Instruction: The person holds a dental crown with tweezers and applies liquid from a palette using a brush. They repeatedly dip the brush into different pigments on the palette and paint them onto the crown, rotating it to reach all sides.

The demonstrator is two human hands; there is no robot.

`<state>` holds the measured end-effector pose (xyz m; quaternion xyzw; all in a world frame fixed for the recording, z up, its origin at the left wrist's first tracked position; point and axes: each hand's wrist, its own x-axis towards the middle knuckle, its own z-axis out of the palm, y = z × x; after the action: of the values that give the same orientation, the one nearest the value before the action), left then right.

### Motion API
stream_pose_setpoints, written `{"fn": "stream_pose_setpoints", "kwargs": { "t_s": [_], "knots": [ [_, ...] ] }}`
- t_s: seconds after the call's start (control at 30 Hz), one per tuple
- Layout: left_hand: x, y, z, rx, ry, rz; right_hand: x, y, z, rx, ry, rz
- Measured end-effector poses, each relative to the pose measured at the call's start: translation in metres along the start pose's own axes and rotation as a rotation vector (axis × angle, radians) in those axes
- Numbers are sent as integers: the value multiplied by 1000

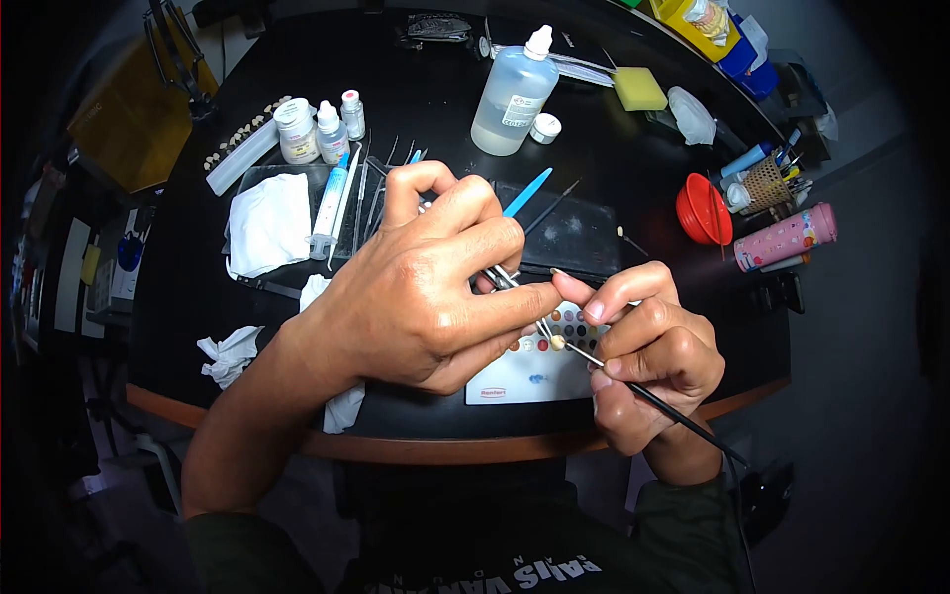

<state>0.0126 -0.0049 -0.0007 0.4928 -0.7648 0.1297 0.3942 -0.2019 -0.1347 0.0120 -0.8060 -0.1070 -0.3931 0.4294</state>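
Observation:
My left hand (435, 287) is closed around metal forceps (503, 279), whose thin tips reach down to a small cream tooth-shaped piece (557, 343). Between the fingers and thumb of my right hand (653, 356) is a thin black-handled brush (673, 411), its tip at or very near the small piece. The fingertips of both hands come close together above a white palette (495, 384) with several coloured round spots, partly hidden by my hands.
Behind my hands lies a dark tray (584, 243) with a blue-handled tool (527, 192). A large clear bottle (513, 104) stands further back. White jars (296, 131) and cloth (269, 226) are at left; a red bowl (703, 210) and pink bottle (785, 238) at right.

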Motion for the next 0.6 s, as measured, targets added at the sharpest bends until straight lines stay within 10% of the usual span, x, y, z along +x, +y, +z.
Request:
{"fn": "stream_pose_setpoints", "kwargs": {
  "t_s": [0.6],
  "knots": [
    [0, 0, -2, 4, -34, 5, -2, 0, -3, 43, -46, 38]
  ]
}}
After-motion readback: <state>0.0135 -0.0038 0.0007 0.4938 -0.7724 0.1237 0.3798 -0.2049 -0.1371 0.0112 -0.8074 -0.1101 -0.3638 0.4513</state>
